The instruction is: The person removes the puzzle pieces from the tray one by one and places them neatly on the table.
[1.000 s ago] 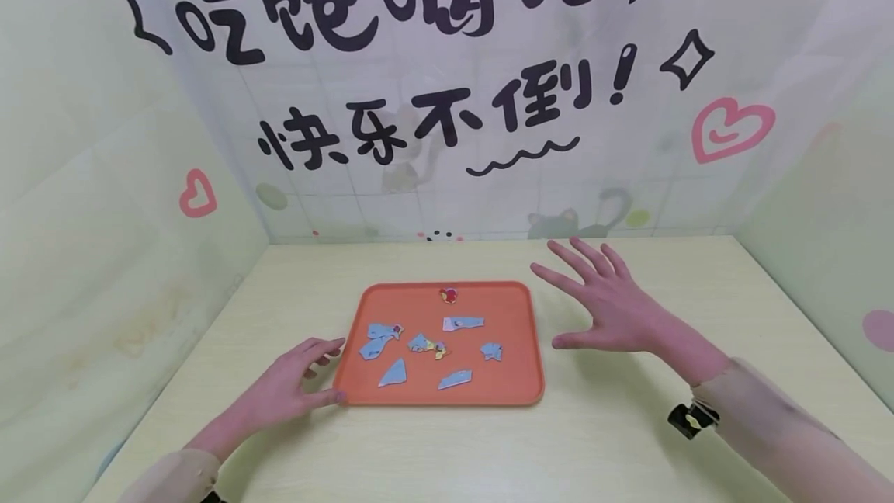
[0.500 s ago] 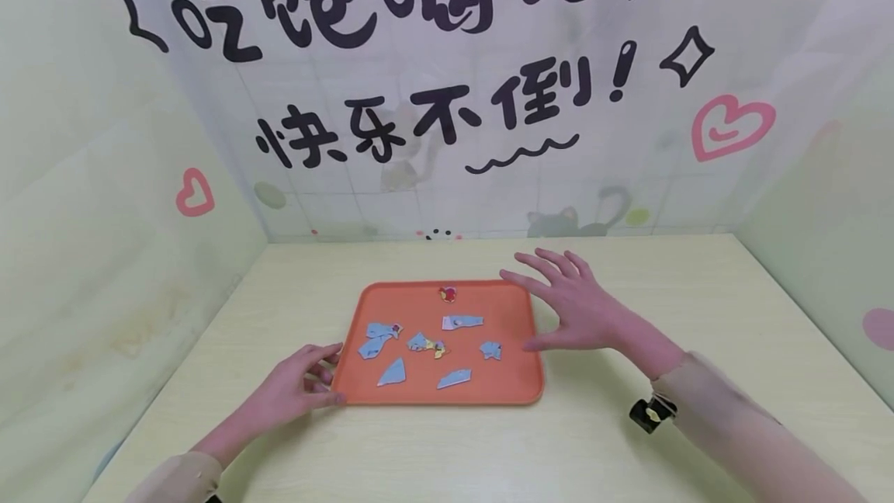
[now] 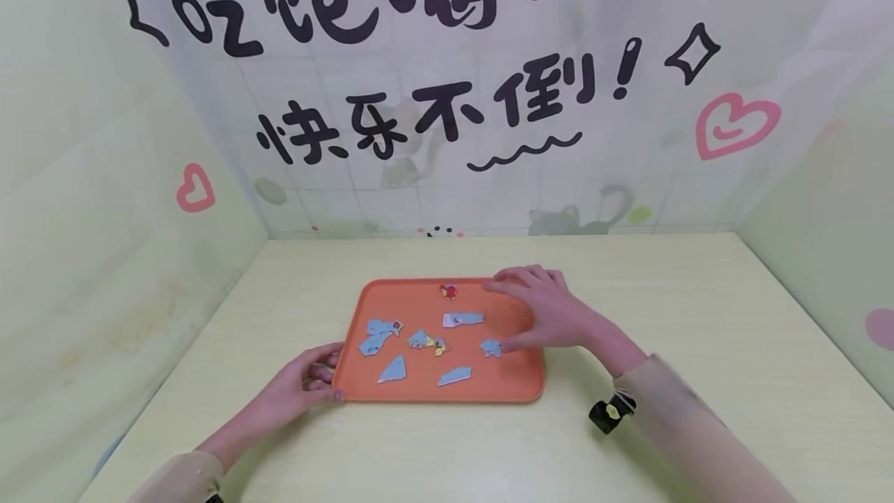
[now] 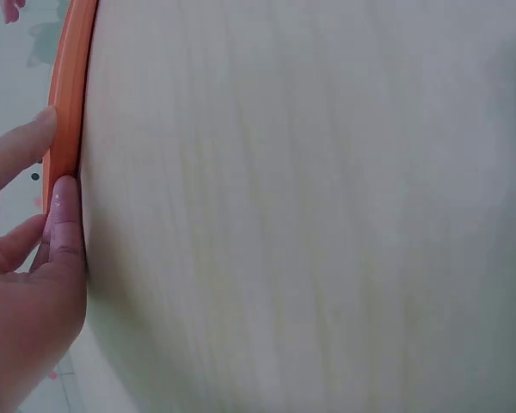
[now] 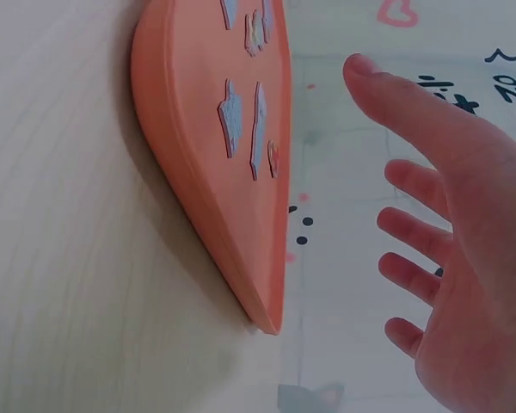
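Observation:
An orange tray lies on the table with several flat, irregular light-blue pieces on it, some bearing printed pictures. My left hand holds the tray's left front corner, thumb at the front edge and bent fingers against the left side. Over the tray's right part hovers my right hand, fingers spread and slightly bent, holding nothing. Its thumb is near a small blue piece. A long blue piece lies left of that hand. Near the far rim sits a small red and yellow piece.
Around the tray spreads a pale wooden tabletop. A printed cloth backdrop with black lettering rises behind it, and cloth sides stand at left and right.
My right hand has moved left from beside the tray to over its right part, its fingers bending a little. My left fingers have closed in on the tray's left edge.

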`<state>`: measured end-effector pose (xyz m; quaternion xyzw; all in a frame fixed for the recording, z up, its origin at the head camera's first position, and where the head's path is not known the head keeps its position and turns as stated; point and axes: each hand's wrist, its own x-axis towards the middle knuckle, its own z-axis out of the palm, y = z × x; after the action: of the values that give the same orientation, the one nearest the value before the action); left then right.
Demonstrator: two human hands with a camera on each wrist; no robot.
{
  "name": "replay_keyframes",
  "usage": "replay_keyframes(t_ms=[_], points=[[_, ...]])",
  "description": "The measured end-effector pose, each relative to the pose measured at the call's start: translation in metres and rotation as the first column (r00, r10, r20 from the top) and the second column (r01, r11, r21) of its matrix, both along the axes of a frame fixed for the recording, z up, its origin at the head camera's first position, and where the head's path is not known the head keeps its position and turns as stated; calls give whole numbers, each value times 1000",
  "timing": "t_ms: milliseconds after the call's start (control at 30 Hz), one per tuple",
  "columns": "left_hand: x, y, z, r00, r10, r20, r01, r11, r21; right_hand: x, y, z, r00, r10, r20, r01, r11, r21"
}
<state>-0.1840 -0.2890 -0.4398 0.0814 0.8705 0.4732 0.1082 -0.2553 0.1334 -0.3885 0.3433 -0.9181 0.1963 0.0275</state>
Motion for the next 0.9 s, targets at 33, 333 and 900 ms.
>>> replay_keyframes(t_ms=[33,333,900], points=[[0,0,-1,1000,1,7,-1,1000,14,-1,-1,-1,1000,-1,14,1,1000,-8],[-2,-2,-6,998,-2,60,-4,995,97,-12,-9,-11,983,29,181,-22,999,-42],[0,-8,-11,998,-21,52,14,992,126,-22,-18,-25,913,87,398,-81,996,-32]])
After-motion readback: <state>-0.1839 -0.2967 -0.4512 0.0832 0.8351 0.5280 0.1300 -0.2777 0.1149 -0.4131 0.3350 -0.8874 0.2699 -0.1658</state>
